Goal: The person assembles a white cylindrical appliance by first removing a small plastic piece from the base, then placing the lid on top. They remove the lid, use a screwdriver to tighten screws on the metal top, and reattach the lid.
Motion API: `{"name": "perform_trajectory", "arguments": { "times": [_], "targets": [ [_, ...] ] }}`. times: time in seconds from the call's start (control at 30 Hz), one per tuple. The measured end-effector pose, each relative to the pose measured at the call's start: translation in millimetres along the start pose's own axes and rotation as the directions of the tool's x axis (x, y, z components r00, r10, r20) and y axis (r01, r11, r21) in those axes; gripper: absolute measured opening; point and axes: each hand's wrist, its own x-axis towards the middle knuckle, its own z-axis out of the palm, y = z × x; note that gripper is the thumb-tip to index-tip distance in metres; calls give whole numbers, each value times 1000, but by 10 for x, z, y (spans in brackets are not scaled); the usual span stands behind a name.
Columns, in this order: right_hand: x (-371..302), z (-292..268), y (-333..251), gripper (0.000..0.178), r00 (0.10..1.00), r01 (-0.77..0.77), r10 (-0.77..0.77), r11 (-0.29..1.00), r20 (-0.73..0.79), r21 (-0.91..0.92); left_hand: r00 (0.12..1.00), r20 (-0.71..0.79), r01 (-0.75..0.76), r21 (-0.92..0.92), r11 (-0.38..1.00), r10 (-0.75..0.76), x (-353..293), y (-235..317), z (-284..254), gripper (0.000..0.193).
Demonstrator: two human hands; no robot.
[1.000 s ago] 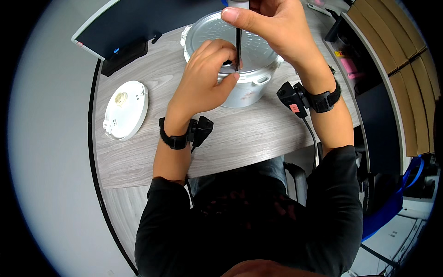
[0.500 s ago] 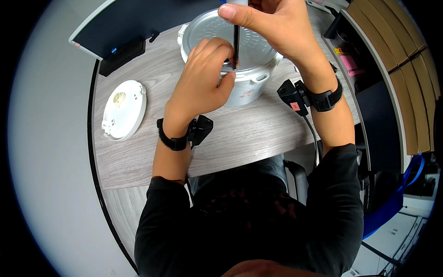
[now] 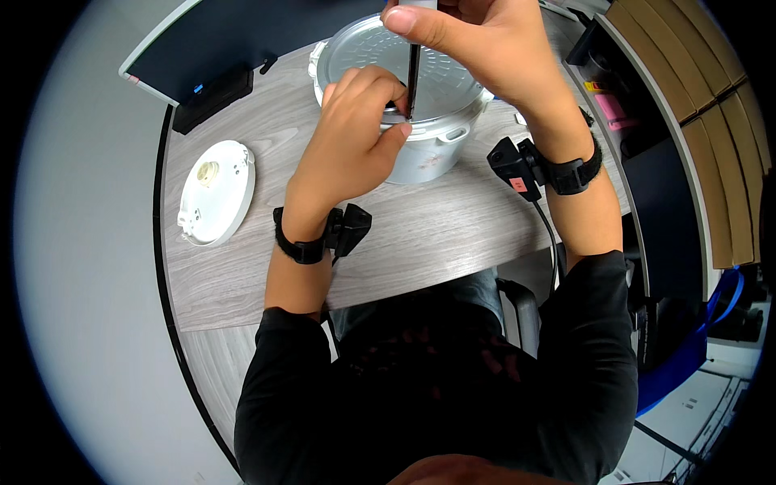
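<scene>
A white round appliance body (image 3: 432, 159) with side lugs stands on the desk, a grey patterned metal disc (image 3: 364, 52) covering its top. High above the rim, my right hand (image 3: 477, 40) is closed around the pale handle of a screwdriver (image 3: 414, 77). Its dark shaft points straight down, with the tip at the near rim. My left hand (image 3: 352, 133) rests at that same rim, fingers bent and thumb beside the tip. Whatever those fingers pinch is hidden behind them. A white round cover (image 3: 222, 198) with a yellowish round part lies at the left.
Behind the appliance stands a dark monitor (image 3: 234, 48), with a black box-shaped item (image 3: 212, 101) below it. Cardboard boxes (image 3: 719, 145) and a shelf with a pink item (image 3: 614, 111) line the right side. Black devices with cables are strapped to both wrists.
The appliance and my left hand have shifted very slightly left. The screwdriver's tip has moved a touch left too and stays at the rim.
</scene>
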Motion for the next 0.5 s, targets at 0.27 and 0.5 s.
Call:
{"name": "perform_trajectory", "arguments": {
  "times": [0.27, 0.5],
  "targets": [
    [16, 29, 24, 41, 997, -75, 74, 962, 16, 262, 998, -15, 55, -43, 998, -55, 0, -9, 3, 21],
    [28, 56, -116, 39, 985, -171, 171, 985, -11, 0, 997, -39, 65, -6, 998, -65, -27, -11, 45, 20]
  ]
}}
